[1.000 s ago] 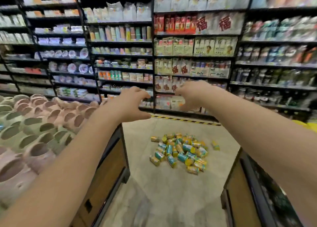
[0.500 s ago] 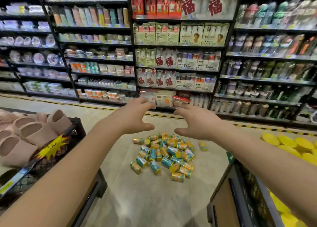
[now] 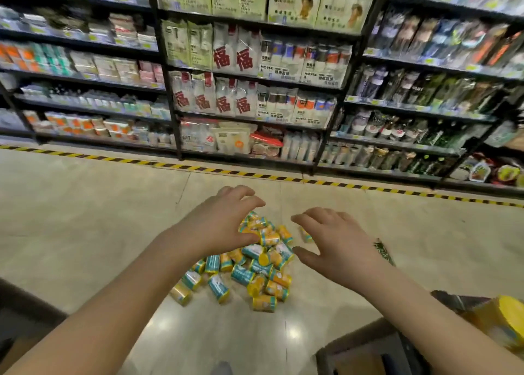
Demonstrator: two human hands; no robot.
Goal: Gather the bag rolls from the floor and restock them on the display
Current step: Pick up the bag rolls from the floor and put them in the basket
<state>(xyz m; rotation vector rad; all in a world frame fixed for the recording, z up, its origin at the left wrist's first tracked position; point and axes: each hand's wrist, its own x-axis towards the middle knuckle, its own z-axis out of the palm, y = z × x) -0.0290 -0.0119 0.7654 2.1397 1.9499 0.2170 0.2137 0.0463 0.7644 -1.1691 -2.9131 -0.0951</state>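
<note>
While the left hand [image 3: 224,221] and right hand [image 3: 337,244] hover with fingers spread, holding nothing, the bag rolls [image 3: 255,266] lie heaped on the floor [image 3: 85,218] beneath them. They look light, firm and probably slick-wrapped, so cup several from the sides.

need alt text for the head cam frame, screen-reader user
Two bare forearms stretch out, the left hand and right hand open with fingers spread above a pile of small yellow and teal bag rolls on the beige floor, neither holding one. Beyond run a yellow-and-black striped line and black shelves packed with goods.
</note>
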